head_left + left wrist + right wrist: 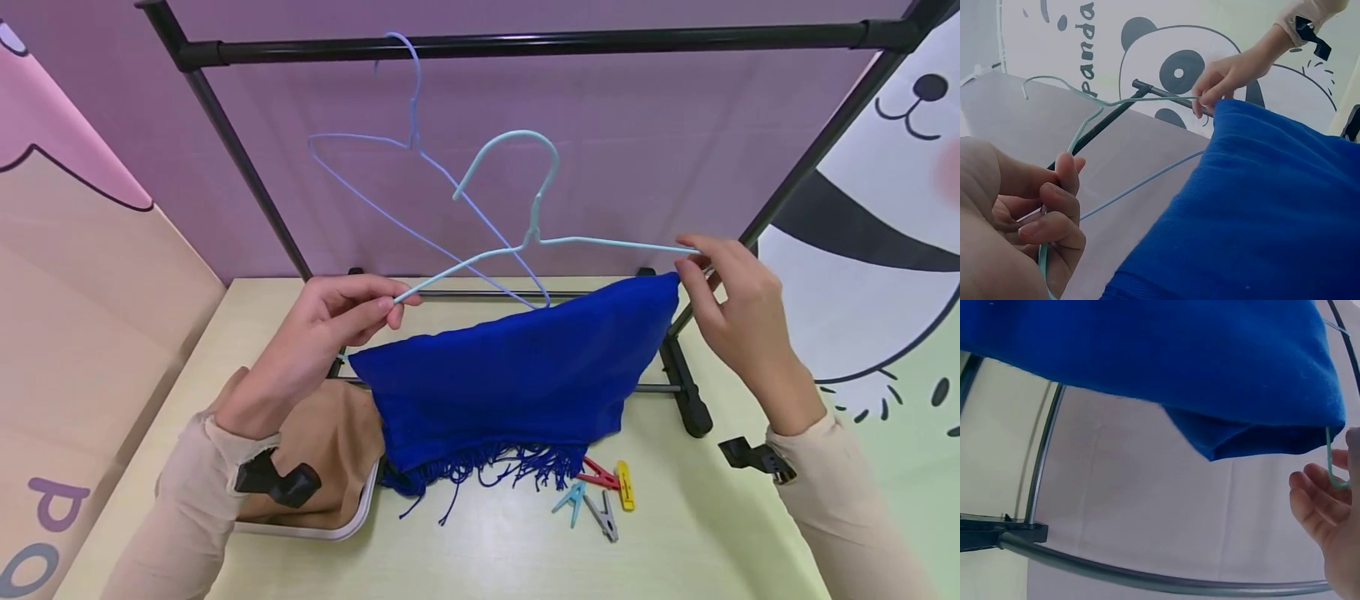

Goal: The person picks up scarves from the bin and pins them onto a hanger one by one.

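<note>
A mint-green clothes hanger (618, 242) is held up in front of the rack, its hook pointing upward. Over its lower part hangs a folded blue scarf (510, 392) with a fringe along the bottom edge. My left hand (322, 329) pinches the hanger's left shoulder between thumb and fingers; the left wrist view shows the fingers (1060, 203) curled round the wire. At the opposite end, my right hand (738, 304) pinches the right tip, close to the scarf's upper corner. A lavender hanger (360, 196) hangs from the rack behind, its lower right part overlapped by the scarf.
A black clothes rack (600, 42) stands across the back of the table (675, 533). Beneath my left forearm is a white-rimmed basket (360, 517) holding a brown cloth (330, 450). Several clothespins, including a yellow one (626, 486) and a grey one (604, 518), lie below the scarf.
</note>
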Demonstrator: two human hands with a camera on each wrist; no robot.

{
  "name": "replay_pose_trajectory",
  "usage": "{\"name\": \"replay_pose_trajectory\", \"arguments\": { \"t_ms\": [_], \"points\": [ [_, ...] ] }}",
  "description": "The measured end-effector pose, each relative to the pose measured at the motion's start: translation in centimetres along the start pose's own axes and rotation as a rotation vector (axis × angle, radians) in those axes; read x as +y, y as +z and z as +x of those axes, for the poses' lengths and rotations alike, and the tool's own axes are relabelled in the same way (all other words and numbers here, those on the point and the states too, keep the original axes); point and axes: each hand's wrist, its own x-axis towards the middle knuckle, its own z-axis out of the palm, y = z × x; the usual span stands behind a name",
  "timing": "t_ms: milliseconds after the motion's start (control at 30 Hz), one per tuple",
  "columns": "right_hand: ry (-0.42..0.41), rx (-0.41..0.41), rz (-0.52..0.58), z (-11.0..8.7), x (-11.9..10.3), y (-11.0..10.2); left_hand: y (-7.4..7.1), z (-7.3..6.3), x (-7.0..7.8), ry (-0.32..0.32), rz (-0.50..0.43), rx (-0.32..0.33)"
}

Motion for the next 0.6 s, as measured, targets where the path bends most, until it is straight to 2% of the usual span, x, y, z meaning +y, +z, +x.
{"name": "replay_pose_trajectory", "arguments": {
  "t_ms": [133,267,433,600],
  "points": [
    [0.042,-0.017,0.002,-0.9,0.2,-0.5,0.0,0.2,-0.2,0.013,-0.044,0.02],
    [0.078,-0.036,0.008,-1.8,0.3,-0.9,-0.1,0.6,-0.4,-0.001,-0.074,0.028],
    [0.142,-0.08,-0.004,-3.9,0.0,-1.3,-0.3,1.0,-0.7,-0.014,-0.08,0.031],
    [0.167,-0.116,0.026,-5.4,-0.1,-1.1,-0.4,1.1,-0.9,0.0,-0.084,0.043]
  ]
}}
